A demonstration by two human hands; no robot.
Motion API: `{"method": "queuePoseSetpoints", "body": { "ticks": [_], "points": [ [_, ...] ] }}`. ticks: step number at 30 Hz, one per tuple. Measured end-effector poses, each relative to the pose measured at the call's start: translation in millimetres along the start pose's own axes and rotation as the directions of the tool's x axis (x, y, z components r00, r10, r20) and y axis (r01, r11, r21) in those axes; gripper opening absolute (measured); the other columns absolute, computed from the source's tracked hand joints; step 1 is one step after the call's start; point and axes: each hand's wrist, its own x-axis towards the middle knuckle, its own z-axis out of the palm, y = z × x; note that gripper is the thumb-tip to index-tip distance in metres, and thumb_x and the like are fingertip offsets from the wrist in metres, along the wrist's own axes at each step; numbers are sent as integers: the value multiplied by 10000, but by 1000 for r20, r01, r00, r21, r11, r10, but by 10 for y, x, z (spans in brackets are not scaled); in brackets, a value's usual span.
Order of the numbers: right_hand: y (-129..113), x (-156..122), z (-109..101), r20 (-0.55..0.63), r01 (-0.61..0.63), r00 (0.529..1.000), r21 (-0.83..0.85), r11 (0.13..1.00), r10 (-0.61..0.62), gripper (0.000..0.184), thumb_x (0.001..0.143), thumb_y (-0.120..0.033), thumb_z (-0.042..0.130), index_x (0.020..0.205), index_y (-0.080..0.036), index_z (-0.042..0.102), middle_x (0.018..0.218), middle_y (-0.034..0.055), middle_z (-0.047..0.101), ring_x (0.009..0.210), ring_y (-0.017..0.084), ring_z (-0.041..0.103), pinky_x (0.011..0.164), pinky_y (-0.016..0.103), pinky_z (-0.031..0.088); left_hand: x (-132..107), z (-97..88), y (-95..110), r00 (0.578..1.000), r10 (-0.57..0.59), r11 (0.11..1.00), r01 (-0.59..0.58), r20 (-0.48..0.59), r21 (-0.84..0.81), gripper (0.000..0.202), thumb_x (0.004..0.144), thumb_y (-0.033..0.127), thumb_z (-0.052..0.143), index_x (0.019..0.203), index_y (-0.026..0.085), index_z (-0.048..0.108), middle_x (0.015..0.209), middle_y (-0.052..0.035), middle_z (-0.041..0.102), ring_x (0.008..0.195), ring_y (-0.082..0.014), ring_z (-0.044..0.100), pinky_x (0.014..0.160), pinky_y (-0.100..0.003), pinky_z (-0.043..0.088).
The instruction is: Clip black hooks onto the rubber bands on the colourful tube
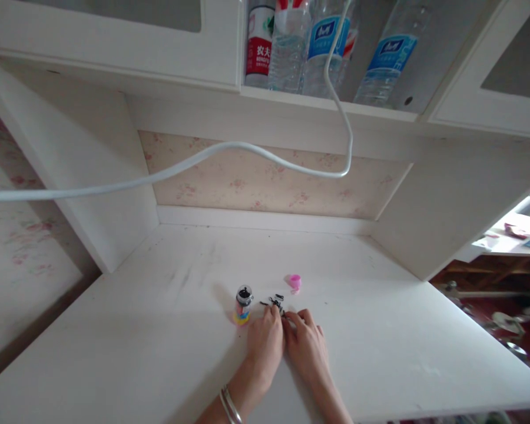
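My left hand [267, 338] rests on the white tabletop with its fingers pinched at a little pile of small black pieces [275, 301]. Some of these look like thin loops or clips, too small to name surely. My right hand [308, 346] sits close against it, fingers curled and their tips together at the pile's near side. What the right fingertips hold is hidden. Left of the pile stands a small clear jar [243, 303], uncapped, with black pieces inside and a colourful label. A pink cap [295, 282] lies beyond the pile to the right.
White side panels flank the desk [159, 330]. A white cable [229, 146] hangs across the view above it. Overhead, an open shelf holds several plastic bottles [327, 44]. Past the desk's right edge are blurred household things [503, 321].
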Motion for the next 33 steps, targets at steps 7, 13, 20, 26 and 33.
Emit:
{"method": "queuePoseSetpoints", "body": {
  "ticks": [7,13,20,26,33],
  "points": [
    [123,14,90,-62,-5,998,76,997,9,325,950,-296,380,978,-261,702,937,40,614,766,158,616,718,268,417,23,40,19,999,-25,1000,25,-33,9,304,907,56,365,1094,137,590,954,-121,682,815,-221,698,658,-284,538],
    [134,-40,107,-183,-35,983,-47,998,25,295,894,-361,471,1060,-259,693,982,87,607,890,246,589,772,336,436,6,47,16,999,-23,998,21,-40,-56,289,922,96,363,1087,152,594,984,-113,685,832,-225,695,659,-297,530],
    [191,-43,114,-140,-49,989,43,998,55,295,915,-327,420,925,-236,701,923,64,597,831,209,586,746,307,419,-57,2,-92,996,-32,974,14,-78,-227,284,977,193,321,993,172,604,925,-72,697,860,-190,689,699,-261,493],
    [231,-38,133,-178,-56,980,208,976,94,349,935,-402,391,960,-215,684,933,67,583,837,205,582,778,308,425,-196,-185,-97,995,-10,933,-27,-102,-360,281,991,233,312,959,208,590,936,-31,692,886,-159,675,746,-242,485],
    [228,-77,118,-195,-58,974,288,956,118,394,924,-476,391,943,-211,682,947,74,575,812,207,589,773,316,435,-412,-724,-280,961,33,932,-129,-274,-339,258,981,296,350,958,239,600,910,-26,689,818,-152,665,674,-232,481]
  ]
}}
